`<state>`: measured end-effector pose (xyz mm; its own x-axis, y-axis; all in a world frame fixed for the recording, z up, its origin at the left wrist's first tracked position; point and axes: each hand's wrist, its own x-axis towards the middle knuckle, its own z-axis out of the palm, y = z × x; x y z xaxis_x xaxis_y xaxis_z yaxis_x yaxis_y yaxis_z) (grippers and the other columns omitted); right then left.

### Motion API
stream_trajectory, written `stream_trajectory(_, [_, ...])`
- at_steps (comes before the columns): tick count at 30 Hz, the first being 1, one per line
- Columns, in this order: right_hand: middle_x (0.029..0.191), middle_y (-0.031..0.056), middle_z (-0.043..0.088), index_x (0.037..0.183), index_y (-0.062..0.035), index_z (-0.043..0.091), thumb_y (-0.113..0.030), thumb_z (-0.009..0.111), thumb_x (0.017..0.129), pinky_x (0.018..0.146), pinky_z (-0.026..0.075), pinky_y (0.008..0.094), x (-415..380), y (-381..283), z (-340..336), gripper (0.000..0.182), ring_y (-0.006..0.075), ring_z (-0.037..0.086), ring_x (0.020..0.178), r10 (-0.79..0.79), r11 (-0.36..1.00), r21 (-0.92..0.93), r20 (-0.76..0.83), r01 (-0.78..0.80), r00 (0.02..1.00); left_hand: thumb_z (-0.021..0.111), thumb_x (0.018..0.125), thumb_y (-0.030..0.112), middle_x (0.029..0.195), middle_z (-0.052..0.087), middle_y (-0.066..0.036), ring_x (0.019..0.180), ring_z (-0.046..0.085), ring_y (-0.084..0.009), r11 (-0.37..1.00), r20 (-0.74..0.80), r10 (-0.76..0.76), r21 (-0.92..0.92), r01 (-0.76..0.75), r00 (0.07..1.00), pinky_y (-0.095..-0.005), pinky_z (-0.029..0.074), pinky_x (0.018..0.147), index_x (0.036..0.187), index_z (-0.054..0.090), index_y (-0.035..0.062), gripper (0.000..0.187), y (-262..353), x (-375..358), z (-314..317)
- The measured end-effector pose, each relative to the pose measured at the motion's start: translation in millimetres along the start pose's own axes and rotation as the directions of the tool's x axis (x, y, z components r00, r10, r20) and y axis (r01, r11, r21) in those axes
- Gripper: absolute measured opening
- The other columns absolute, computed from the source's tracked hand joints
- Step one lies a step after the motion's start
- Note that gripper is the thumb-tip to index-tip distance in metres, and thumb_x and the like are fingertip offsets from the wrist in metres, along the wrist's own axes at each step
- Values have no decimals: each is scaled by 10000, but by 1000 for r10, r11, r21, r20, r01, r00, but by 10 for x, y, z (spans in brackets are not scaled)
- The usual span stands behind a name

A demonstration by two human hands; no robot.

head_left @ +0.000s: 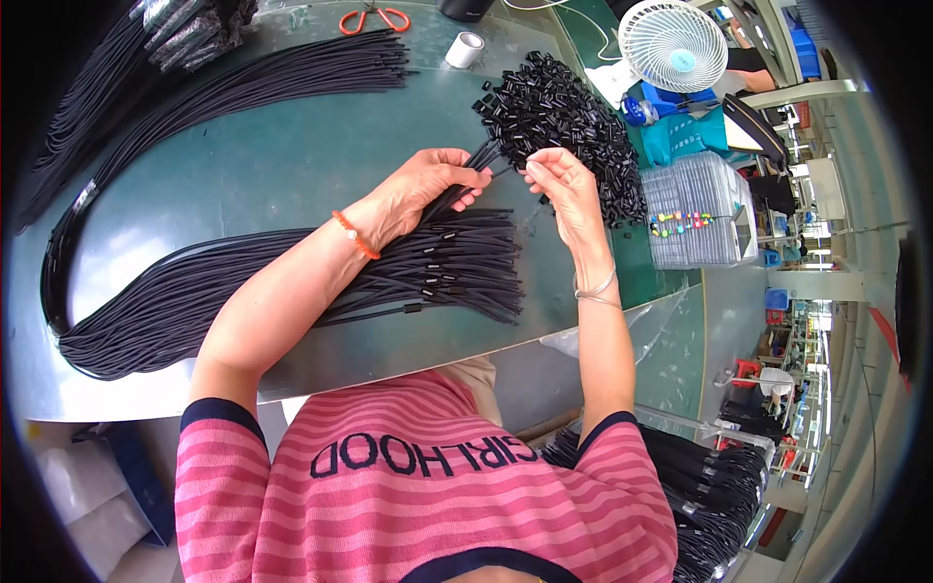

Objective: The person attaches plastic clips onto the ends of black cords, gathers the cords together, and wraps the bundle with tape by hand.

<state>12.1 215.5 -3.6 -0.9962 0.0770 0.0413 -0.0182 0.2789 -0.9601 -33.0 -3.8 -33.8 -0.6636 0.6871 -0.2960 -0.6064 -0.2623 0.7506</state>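
Observation:
My left hand (442, 185), with an orange bead bracelet at the wrist, is closed around several black cords (478, 155), their ends sticking out past the thumb. My right hand (566, 189) pinches thumb and forefinger at the tip of a cord, on what looks like a small black plastic piece; it is hard to tell apart from the dark pile behind. That pile of small black plastic pieces (573, 117) lies just beyond my right hand. Below my left forearm spreads a bundle of black cords (214, 282), some with small black pieces (432, 282) near their ends.
Another cord bundle (262, 83) curves along the back, near orange-handled scissors (374, 19) and a white tape roll (465, 50). At right stand a white fan (673, 47) and stacked clear trays (695, 219). The green table's (418, 364) front edge is close to my body.

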Motion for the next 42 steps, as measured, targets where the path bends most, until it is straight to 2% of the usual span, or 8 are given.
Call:
stream_trajectory(10, [903, 37, 680, 984, -26, 674, -100, 704, 863, 744, 494, 258, -23, -265, 35, 145, 115, 617, 823, -21, 990, -129, 284, 60, 959, 703, 840, 99, 735, 601, 1, 645, 546, -84, 997, -4, 32, 69, -32, 999, -222, 446, 571, 875, 659, 51, 74, -31, 27, -11])
stream_trajectory(12, [870, 67, 674, 975, -42, 684, -82, 715, 823, 747, 492, 299, -202, -424, 263, 160, 187, 613, 830, -411, 475, -572, 527, 668, 744, 698, 841, 103, 729, 588, 5, 643, 539, -84, 1000, -1, 26, -12, -26, 1000, -225, 441, 571, 887, 663, 46, 81, -41, 34, -15])
stream_trajectory(17, [859, 84, 649, 980, -70, 692, -71, 713, 797, 764, 485, 336, -273, -452, 372, 185, 252, 586, 829, -356, 669, -467, 482, 578, 801, 691, 845, 110, 725, 568, 6, 636, 527, -83, 999, 5, 15, -45, -14, 1000, -221, 432, 570, 859, 652, 51, 72, 10, 9, -36])
stream_trajectory(23, [871, 69, 635, 1045, -78, 661, -70, 684, 844, 761, 503, 316, 164, -12, 153, 203, 216, 619, 822, -525, 214, -872, 277, 440, 805, 693, 844, 103, 745, 580, 5, 638, 530, -80, 999, -27, -10, -41, 9, 1000, -218, 446, 578, 839, 633, 64, 72, 45, -38, -5])
stream_trajectory(28, [884, 63, 644, 1055, -63, 647, -44, 675, 851, 726, 517, 321, 122, 73, 102, 207, 210, 625, 772, -330, 718, -641, 32, 273, 943, 698, 841, 93, 759, 598, 4, 649, 540, -78, 998, -33, -1, -55, -1, 999, -217, 460, 589, 857, 634, 66, 72, 19, -20, -9])
stream_trajectory(31, [915, 42, 670, 1002, -40, 661, -52, 677, 869, 717, 522, 300, 40, -20, 81, 134, 151, 638, 778, 138, 925, 350, 45, -145, 989, 700, 840, 91, 765, 607, 3, 656, 546, -77, 999, -19, -5, -39, 4, 1000, -216, 463, 592, 864, 636, 66, 73, -9, -1, -16])
stream_trajectory(40, [870, 37, 685, 906, -31, 681, -97, 707, 856, 745, 513, 293, -31, -274, 90, 87, 146, 633, 802, 3, 1000, 6, 188, -4, 982, 695, 836, 89, 765, 613, 0, 664, 546, -77, 999, 4, 37, 7, -37, 999, -213, 452, 589, 845, 642, 52, 66, -19, 3, 18])
stream_trajectory(42, [867, 48, 685, 894, -48, 694, -112, 725, 827, 764, 503, 309, -229, -419, 280, 98, 175, 625, 818, -311, 776, -430, 376, 462, 873, 692, 836, 88, 762, 610, 1, 662, 542, -78, 999, -7, 32, -11, -32, 999, -213, 449, 588, 845, 646, 46, 63, -25, 7, 23])
